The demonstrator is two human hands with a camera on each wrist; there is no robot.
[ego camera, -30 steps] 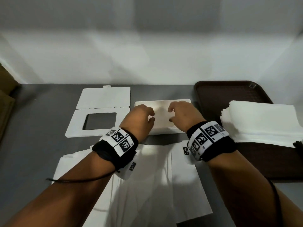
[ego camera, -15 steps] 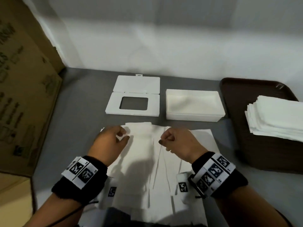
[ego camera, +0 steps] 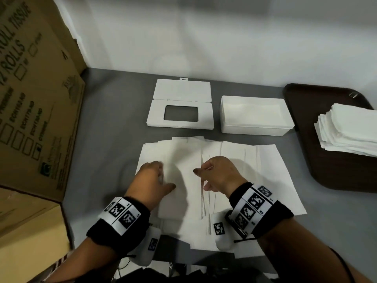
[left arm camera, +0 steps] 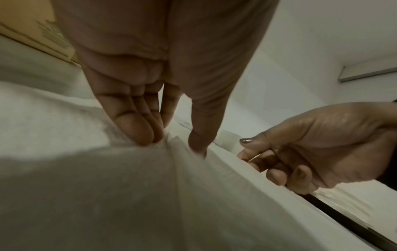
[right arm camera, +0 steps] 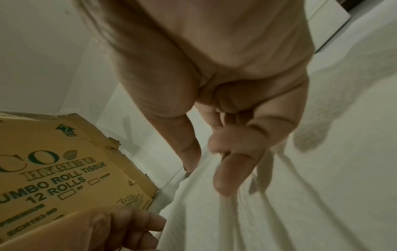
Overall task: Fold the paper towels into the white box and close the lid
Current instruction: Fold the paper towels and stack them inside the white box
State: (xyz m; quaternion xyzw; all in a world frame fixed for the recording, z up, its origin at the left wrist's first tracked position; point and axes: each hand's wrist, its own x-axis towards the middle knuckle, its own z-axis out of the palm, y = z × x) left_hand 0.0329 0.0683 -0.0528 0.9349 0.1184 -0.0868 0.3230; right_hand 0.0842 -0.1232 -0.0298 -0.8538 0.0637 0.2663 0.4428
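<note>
Several overlapping white paper towels lie spread on the grey table in front of me. My left hand rests on their left part; fingertips and thumb pinch up a small ridge of towel. My right hand is curled, with thumb and index finger pinching a towel edge near the middle. The white box stands open beyond the towels. Its lid, flipped open from a windowed frame, lies to the left of the box. What is inside the box I cannot make out.
A dark brown tray at the right carries a stack of folded white towels. A big printed cardboard box walls off the left, with a plain carton below it. A white wall runs behind the table.
A second ago both hands were at the white box. They have drawn back onto the spread towels and now grip them closer to me.
</note>
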